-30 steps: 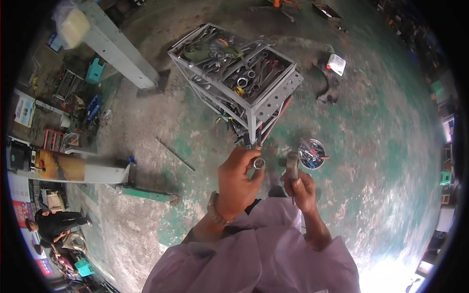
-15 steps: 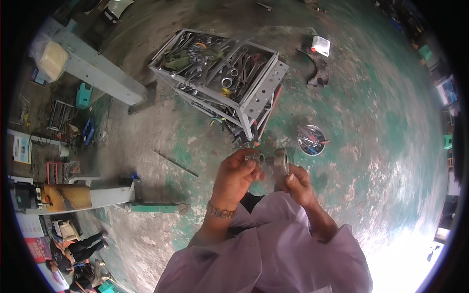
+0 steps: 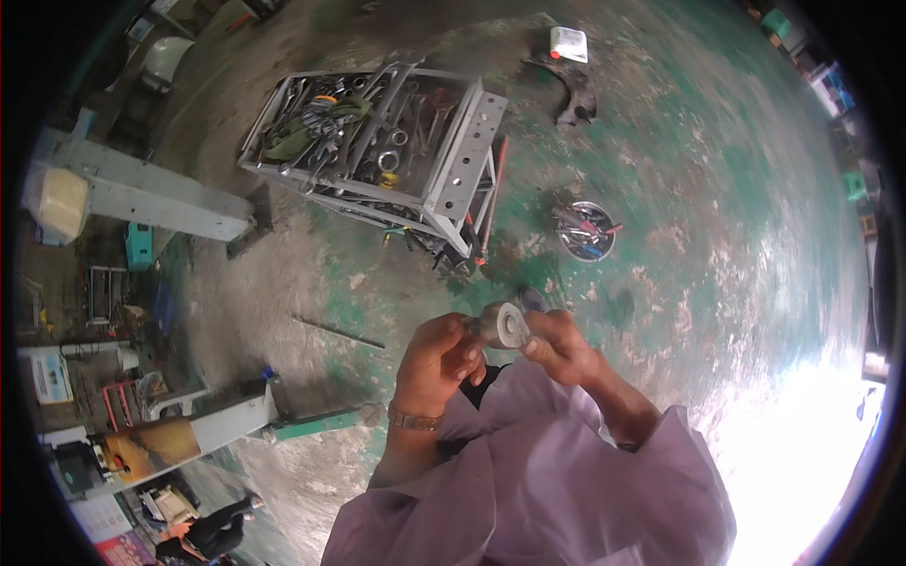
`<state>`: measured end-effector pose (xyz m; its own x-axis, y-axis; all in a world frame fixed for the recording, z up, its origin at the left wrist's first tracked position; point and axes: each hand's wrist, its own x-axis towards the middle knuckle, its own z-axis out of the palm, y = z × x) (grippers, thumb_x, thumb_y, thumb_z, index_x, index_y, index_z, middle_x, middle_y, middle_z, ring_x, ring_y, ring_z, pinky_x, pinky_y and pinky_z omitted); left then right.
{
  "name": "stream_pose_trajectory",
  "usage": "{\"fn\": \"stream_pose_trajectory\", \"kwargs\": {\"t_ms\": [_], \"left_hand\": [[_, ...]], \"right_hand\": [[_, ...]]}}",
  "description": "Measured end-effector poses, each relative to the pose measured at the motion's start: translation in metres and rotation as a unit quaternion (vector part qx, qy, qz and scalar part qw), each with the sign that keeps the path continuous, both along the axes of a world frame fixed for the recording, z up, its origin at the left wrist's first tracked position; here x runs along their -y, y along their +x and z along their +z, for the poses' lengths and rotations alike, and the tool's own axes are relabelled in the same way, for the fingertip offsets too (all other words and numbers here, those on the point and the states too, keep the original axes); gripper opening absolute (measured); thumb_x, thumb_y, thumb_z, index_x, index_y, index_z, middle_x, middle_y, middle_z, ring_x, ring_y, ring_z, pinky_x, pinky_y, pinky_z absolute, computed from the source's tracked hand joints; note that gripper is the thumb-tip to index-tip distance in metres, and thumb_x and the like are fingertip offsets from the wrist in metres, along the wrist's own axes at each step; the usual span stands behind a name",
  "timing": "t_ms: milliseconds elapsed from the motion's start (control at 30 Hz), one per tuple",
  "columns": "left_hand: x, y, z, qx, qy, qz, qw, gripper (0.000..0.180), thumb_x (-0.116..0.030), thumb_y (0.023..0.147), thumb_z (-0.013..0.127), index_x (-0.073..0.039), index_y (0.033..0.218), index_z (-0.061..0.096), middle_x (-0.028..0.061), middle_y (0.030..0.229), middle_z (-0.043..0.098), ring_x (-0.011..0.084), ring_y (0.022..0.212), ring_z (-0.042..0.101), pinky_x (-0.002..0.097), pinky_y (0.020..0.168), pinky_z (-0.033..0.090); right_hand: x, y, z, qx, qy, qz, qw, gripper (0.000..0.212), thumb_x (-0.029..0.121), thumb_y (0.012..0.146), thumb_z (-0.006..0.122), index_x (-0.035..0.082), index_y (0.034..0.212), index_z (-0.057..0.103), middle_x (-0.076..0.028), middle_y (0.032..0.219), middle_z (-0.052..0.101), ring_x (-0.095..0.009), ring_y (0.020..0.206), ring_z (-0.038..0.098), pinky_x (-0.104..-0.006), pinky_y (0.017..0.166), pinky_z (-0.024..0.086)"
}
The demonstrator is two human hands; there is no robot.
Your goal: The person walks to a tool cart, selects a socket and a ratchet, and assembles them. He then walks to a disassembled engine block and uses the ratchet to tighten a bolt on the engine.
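My right hand is closed on a round metal part with a raised ring on its face, thumb and fingers pinching its right edge. At its left side my left hand is curled, with the fingertips pinching a short metal tube, mostly hidden by the fingers. The tube and the round part meet or overlap in view; whether one sits inside the other I cannot tell. Both hands are held in front of my body, above the floor.
Ahead stands a grey metal tool cart full of wrenches. A round bowl of tools and a white jug are on the floor. A thin rod lies left, near a lift arm. Another person is at lower left.
The two metal parts, apart before, are now together between my hands. My right hand has moved left, and the round part's ringed face has turned into view. The whole view has shifted.
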<state>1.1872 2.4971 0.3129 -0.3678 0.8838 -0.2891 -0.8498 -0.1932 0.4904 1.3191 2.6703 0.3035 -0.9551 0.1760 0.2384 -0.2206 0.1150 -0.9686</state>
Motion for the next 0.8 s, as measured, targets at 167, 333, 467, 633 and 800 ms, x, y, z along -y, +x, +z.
{"fn": "stream_pose_trajectory", "kwargs": {"t_ms": [167,333,467,633,800], "left_hand": [[0.002,-0.004,-0.004,0.004,-0.019,-0.017,1.0,0.038,-0.037,0.095,0.046,-0.002,0.098,0.061,0.0056,0.065,0.053,0.012,0.042,0.042,0.0316,0.044,0.042],[-0.001,-0.006,-0.001,-0.001,-0.042,0.0,0.999,0.041,-0.039,0.096,0.045,0.0,0.097,0.059,0.0041,0.064,0.052,0.0112,0.041,0.04,0.0305,0.044,0.04],[-0.005,-0.01,0.005,-0.105,-0.043,0.021,0.993,0.034,-0.032,0.094,0.049,0.001,0.096,0.056,0.0044,0.069,0.053,0.0114,0.047,0.044,0.0311,0.048,0.042],[-0.008,-0.009,0.014,-0.144,-0.052,0.078,0.985,0.025,-0.015,0.086,0.06,0.006,0.098,0.055,0.0091,0.072,0.055,0.0142,0.053,0.048,0.0346,0.054,0.046],[-0.008,-0.009,0.015,-0.163,-0.045,0.1,0.981,0.028,-0.006,0.082,0.064,0.008,0.105,0.056,0.0116,0.075,0.058,0.0163,0.058,0.051,0.0364,0.059,0.049]], "right_hand": [[0.0,-0.005,-0.004,-0.024,0.024,-0.018,0.999,0.031,0.025,0.095,0.051,-0.004,0.092,0.056,-0.013,0.06,0.049,-0.026,0.052,0.049,-0.0355,0.051,0.039],[0.002,-0.007,-0.005,-0.006,-0.008,-0.011,1.0,0.029,0.024,0.095,0.051,-0.005,0.093,0.056,-0.014,0.061,0.05,-0.028,0.052,0.049,-0.0365,0.051,0.039],[0.0,-0.009,-0.003,0.011,-0.014,-0.009,1.0,0.03,0.025,0.095,0.05,-0.004,0.088,0.054,-0.014,0.06,0.049,-0.028,0.052,0.048,-0.0367,0.051,0.039],[-0.002,-0.011,-0.003,0.026,-0.027,0.008,0.999,0.033,0.028,0.097,0.048,-0.003,0.084,0.052,-0.013,0.059,0.047,-0.028,0.051,0.046,-0.0369,0.051,0.038],[-0.001,-0.012,-0.006,0.032,-0.029,0.012,0.999,0.034,0.028,0.097,0.048,-0.003,0.083,0.052,-0.013,0.059,0.046,-0.028,0.051,0.044,-0.0371,0.051,0.037]]}}
